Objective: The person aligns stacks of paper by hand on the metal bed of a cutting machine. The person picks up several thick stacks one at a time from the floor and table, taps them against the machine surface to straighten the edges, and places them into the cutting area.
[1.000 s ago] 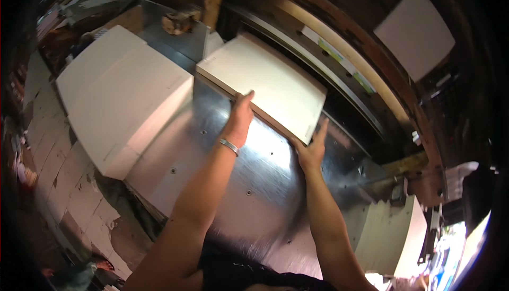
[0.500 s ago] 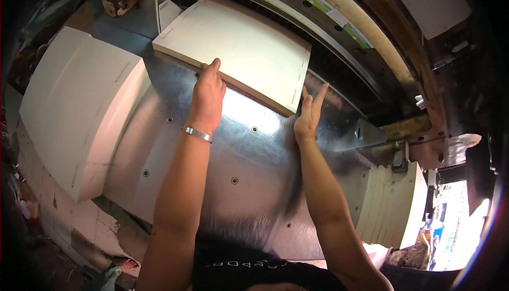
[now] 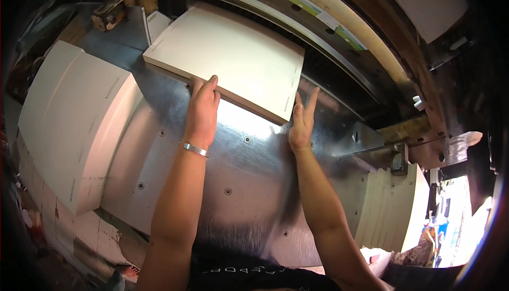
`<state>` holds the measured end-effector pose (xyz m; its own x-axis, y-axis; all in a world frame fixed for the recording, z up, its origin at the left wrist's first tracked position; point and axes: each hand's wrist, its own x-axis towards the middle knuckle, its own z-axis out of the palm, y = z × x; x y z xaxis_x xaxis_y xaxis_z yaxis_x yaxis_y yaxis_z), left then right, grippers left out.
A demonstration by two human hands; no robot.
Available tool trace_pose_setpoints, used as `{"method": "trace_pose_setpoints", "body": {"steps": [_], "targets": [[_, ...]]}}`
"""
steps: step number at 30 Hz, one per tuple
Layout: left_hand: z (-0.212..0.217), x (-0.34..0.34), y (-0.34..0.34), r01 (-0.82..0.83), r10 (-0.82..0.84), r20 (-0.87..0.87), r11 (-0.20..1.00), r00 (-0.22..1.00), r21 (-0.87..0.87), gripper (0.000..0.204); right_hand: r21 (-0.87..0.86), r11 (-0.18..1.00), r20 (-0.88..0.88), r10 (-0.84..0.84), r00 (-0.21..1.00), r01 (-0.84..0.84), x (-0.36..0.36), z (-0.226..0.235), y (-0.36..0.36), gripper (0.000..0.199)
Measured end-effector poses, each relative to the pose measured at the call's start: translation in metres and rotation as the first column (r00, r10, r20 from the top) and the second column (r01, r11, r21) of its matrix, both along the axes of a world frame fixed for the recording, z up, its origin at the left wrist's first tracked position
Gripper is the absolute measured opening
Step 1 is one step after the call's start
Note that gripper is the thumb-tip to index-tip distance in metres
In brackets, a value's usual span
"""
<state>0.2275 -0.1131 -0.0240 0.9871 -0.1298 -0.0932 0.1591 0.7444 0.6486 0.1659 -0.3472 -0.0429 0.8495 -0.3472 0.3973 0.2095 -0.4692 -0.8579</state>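
Observation:
A thick, squared stack of white paper sheets (image 3: 233, 52) lies on the shiny metal table (image 3: 238, 169), close to the dark slot at its far side. My left hand (image 3: 203, 112) rests against the near edge of the stack, its thumb side up and fingers stretched out. At the stack's right edge is my right hand (image 3: 302, 128), held upright with the fingers apart and the palm turned toward the paper. Whether that palm touches the edge I cannot tell. Neither hand grips anything. A metal bracelet (image 3: 196, 149) circles my left wrist.
To the left stands a taller pile of white paper (image 3: 69, 116). Another cream pile (image 3: 389, 206) sits at the right. A metal side plate (image 3: 146, 26) rises beside the stack's far left corner. A heavy machine beam (image 3: 392, 58) crosses above the far side.
The whole view has shifted slightly, so the table and stack appear a little lower and further left. Both hands stay at the same edges of the stack.

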Motion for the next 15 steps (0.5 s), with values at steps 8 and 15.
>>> {"method": "trace_pose_setpoints", "body": {"steps": [8, 15], "targets": [[0.003, 0.001, 0.015, 0.153, -0.151, 0.079, 0.988, 0.985, -0.009, 0.074, -0.024, 0.998, 0.038, -0.053, 0.998, 0.054, 0.0, 0.002, 0.006, 0.099], [0.005, -0.002, 0.014, 0.129, -0.126, 0.085, 0.991, 0.988, -0.035, 0.075, 0.053, 0.996, 0.096, -0.081, 0.992, 0.076, 0.001, -0.003, 0.001, 0.093]]}}
